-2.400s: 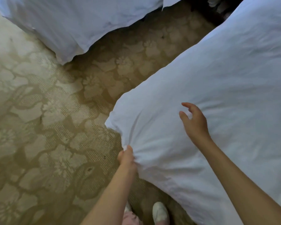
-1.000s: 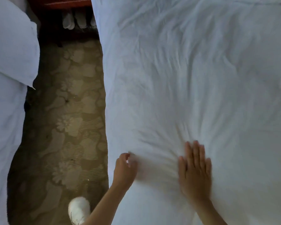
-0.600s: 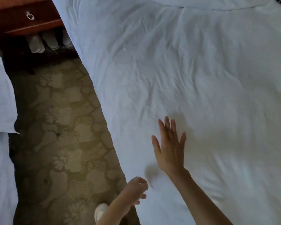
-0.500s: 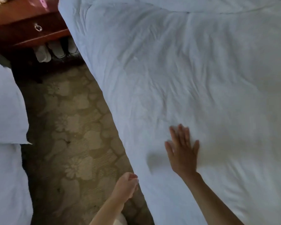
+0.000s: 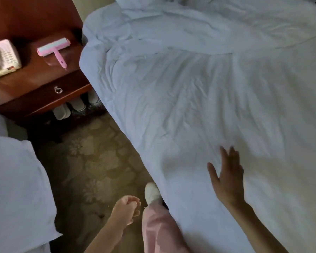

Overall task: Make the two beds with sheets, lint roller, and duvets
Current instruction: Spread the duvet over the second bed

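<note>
At far left we see the edge of the left bed in white linen. Next stands a red-brown wooden counter with one ring-pull drawer; it carries a pale telephone and, near its right edge, the pink lint roller, lying flat with its handle pointing toward us. White slippers sit beneath the counter on the patterned carpet. Lower centre, the left hand hangs over the carpet, its grip loosely curled and holding nothing. Beside it we see a white shoe and a pink trouser leg against the bed's side. The right hand lies over the white duvet, its grip wide with fingers spread; we cannot tell whether it touches. The wrinkled duvet covers the right bed and drapes over its left side.
</note>
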Demonstrator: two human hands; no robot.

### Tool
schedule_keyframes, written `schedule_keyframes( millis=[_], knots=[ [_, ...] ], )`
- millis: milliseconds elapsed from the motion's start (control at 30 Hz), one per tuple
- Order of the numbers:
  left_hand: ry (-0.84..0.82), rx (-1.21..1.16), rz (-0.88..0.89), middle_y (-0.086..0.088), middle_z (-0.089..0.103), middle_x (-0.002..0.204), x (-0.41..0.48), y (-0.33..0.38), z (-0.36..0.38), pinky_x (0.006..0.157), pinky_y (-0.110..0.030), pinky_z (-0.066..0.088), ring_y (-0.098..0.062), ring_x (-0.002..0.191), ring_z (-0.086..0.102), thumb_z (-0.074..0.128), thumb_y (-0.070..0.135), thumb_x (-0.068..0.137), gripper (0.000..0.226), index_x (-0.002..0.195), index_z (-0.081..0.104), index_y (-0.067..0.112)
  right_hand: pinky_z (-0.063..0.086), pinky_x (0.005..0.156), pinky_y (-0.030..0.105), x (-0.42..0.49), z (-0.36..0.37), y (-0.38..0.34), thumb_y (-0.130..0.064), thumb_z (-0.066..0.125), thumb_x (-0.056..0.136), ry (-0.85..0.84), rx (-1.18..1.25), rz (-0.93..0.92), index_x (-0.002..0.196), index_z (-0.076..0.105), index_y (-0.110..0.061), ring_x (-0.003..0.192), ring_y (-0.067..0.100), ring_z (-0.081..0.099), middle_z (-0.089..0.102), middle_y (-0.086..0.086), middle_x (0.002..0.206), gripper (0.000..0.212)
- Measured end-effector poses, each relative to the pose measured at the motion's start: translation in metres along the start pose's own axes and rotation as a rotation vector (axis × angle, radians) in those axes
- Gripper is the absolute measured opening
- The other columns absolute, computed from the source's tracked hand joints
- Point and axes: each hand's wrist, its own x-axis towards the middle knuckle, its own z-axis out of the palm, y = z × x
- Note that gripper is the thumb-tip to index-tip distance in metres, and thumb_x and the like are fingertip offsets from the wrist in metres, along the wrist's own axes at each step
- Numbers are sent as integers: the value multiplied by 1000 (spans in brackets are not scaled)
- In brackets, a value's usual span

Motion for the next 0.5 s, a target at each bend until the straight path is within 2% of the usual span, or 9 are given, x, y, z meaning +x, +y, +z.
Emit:
schedule_keyframes(
  millis=[67,133,200,300,400,467,500],
  knots=[
    [-2,35,31,-3,68,90,26,58,-14,53,-22,38,-19,73,62,43,3,96,18,93,59,11,17,112,51,77,16,-68,-35,42,98,7,80,-90,148,26,-11,146,33,6,11,18,157,58],
    [-14,71,81,-4,68,94,54,128,-31,58,-24,40,-19,76,62,43,3,96,18,92,59,11,14,114,49,150,37,-124,-40,31,98,8,96,-161,150,22,-16,147,26,2,7,12,158,58],
    [-2,94,164,-5,67,98,89,201,-50,63,-25,42,-19,83,63,43,4,96,18,94,59,12,12,115,49,205,62,-155,-44,20,94,-73,40,-170,151,19,-20,147,22,1,5,6,159,62],
    [69,155,271,-2,65,98,130,293,-73,63,-22,43,-17,86,62,42,5,97,18,96,58,14,19,111,53,224,95,-155,-47,16,91,-170,17,-13,149,25,-23,147,19,9,14,1,159,64],
    [64,164,361,1,67,99,159,360,-96,66,-24,45,-14,84,63,41,4,95,23,91,59,18,33,107,54,211,101,-155,-54,14,93,-158,12,104,146,35,-20,143,24,22,23,1,155,66],
    [81,213,466,2,66,99,173,397,-112,64,-24,46,-18,87,65,41,2,94,26,89,60,21,35,103,55,227,92,-177,-57,7,95,-131,48,144,143,39,-16,140,31,29,32,4,152,71],
    [119,241,534,1,66,99,180,416,-119,60,-22,45,-21,87,65,42,1,93,27,90,61,20,32,104,53,245,88,-194,-55,8,96,-105,59,110,144,37,-17,141,31,27,30,4,153,68]
  ],
)
